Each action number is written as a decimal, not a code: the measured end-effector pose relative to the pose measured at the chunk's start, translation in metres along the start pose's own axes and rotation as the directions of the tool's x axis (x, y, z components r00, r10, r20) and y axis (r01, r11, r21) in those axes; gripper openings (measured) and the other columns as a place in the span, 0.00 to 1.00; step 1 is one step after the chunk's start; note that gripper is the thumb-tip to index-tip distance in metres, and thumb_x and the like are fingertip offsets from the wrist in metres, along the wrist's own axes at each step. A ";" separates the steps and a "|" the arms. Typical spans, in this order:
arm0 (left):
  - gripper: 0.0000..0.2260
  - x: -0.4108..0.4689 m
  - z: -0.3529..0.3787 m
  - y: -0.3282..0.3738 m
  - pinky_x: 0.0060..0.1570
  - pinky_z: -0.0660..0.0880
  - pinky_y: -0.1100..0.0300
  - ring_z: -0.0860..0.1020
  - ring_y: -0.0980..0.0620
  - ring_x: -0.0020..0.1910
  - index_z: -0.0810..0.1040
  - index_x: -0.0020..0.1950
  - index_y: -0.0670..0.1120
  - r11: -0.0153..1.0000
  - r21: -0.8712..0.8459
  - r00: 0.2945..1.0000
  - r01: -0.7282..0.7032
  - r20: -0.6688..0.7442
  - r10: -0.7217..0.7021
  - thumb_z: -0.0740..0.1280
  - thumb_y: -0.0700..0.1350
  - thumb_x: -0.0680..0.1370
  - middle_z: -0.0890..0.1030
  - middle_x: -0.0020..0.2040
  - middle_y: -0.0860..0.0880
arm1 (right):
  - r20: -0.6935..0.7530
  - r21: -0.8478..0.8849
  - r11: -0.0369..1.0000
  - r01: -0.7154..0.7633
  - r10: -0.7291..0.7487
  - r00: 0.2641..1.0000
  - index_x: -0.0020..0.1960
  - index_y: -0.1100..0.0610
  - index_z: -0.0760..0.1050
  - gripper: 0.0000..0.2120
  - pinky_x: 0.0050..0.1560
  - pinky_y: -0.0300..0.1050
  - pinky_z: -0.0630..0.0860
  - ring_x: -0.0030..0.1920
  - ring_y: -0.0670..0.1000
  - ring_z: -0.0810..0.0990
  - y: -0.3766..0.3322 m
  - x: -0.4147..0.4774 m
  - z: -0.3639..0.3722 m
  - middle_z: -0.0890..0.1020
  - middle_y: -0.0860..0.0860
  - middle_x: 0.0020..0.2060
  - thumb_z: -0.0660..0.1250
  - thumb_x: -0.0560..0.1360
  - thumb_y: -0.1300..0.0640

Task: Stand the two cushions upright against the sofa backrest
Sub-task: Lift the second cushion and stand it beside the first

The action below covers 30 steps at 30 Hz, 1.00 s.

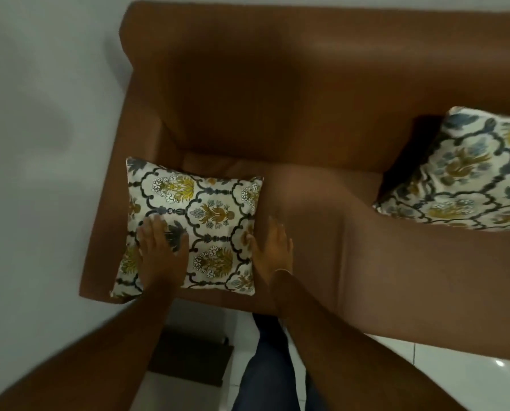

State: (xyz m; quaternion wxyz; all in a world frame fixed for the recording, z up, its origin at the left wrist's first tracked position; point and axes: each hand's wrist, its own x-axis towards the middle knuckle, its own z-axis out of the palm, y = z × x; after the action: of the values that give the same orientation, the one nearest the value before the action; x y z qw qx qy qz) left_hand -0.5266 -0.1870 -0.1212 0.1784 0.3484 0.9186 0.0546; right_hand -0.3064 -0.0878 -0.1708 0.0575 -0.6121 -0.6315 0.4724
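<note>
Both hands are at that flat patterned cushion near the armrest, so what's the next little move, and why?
Probably close both hands on its side edges and tip it up. The near cushion lies flat on the seat; left hand rests on top, right hand at its edge, neither visibly gripping.

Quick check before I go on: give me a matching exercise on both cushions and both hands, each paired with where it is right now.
Things:
1. near cushion
2. far cushion
3. left hand
4. right hand

Places:
A. at the near cushion's right edge
B. flat on the seat by the sofa armrest
C. palm down on top of the near cushion
D. at the right edge of the picture, partly cut off

Pairs: 1-B, 2-D, 3-C, 4-A
</note>
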 end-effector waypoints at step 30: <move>0.61 0.010 0.052 0.074 0.70 0.81 0.40 0.79 0.43 0.75 0.68 0.84 0.59 0.708 -0.650 0.951 0.277 0.288 -0.108 0.83 0.77 0.55 0.76 0.81 0.49 | 0.012 0.654 0.730 -0.199 0.252 0.968 0.71 0.52 0.68 0.36 0.46 0.32 0.84 0.54 0.37 0.86 0.067 0.037 -0.076 0.83 0.46 0.60 0.84 0.71 0.65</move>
State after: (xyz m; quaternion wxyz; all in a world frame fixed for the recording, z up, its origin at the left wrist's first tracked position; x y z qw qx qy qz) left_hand -0.4686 -0.1267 -0.1556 0.4029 0.1635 0.8383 0.3290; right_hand -0.2181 -0.0302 -0.1928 0.2326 -0.6437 -0.3467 0.6413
